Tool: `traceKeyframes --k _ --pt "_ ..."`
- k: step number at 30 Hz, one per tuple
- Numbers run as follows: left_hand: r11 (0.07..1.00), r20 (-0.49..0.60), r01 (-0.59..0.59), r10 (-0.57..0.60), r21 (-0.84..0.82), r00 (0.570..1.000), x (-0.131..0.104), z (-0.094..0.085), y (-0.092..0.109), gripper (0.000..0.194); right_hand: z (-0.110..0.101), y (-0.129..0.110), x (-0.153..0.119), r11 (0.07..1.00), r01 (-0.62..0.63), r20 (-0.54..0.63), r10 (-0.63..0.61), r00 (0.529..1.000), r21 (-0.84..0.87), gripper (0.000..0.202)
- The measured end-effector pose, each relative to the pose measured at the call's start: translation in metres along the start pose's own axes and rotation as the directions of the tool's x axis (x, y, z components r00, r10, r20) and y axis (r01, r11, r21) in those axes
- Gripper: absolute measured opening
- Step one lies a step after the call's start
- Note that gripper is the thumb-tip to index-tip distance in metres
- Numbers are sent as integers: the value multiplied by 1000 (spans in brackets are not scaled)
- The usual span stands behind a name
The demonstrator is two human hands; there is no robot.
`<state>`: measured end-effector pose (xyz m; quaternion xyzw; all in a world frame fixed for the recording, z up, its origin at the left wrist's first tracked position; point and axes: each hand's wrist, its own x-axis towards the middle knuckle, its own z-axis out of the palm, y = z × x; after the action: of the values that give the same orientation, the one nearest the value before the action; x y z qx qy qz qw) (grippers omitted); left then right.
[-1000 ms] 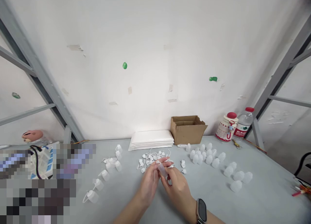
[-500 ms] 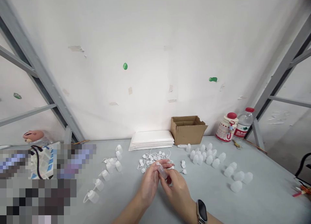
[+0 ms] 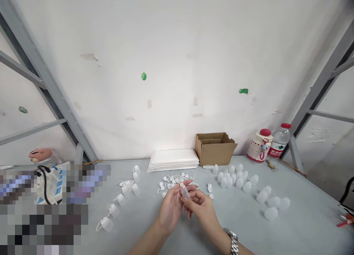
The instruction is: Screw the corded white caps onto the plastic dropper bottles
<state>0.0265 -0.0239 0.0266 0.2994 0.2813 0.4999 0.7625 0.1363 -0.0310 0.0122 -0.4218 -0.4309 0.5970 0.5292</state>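
A small translucent plastic bottle (image 3: 185, 192) with a white top is held between my two hands, tilted with its top toward the wall. My left hand (image 3: 170, 208) is curled around its far side, fingers behind it. The thumb and fingers of my right hand (image 3: 202, 207) pinch its lower part. Just beyond my hands lies a pile of white caps with looped straps (image 3: 174, 179). Two more loose white caps (image 3: 209, 188) are to the right of it. Capped white bottles (image 3: 107, 224) stand in a row at the left. Several translucent bottles without straps (image 3: 239, 182) are grouped at the right.
Flat white packets (image 3: 173, 159) are stacked against the wall beside an open cardboard box (image 3: 215, 151). A cream flask with a red lid (image 3: 258, 147) and a water bottle (image 3: 279, 144) stand at the back right. Grey metal frames (image 3: 58, 92) flank the table. Part of the left side is pixelated.
My right hand has turned at the wrist and its fingers have shifted on the bottle. The bottle now stands more upright in view, with its white top showing more. The view has moved slightly.
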Motion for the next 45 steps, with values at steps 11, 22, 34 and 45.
traceKeyframes --k 11,22,34,45 --pt "1000 26 3 -2 -9 1000 -3 5 -1 37 -4 -13 1 939 -115 282 20 959 325 30" --pt "957 -1 -273 274 101 962 -8 5 15 33 -12 1 -9 632 546 95 -602 793 -551 6" --pt "893 -57 -211 254 398 966 1 1 10 29 -12 4 -6 656 490 43 -573 818 -574 13" --pt "42 -49 33 475 999 879 22 -38 9 14 -23 -10 15 949 217 -230 -269 935 -227 33"
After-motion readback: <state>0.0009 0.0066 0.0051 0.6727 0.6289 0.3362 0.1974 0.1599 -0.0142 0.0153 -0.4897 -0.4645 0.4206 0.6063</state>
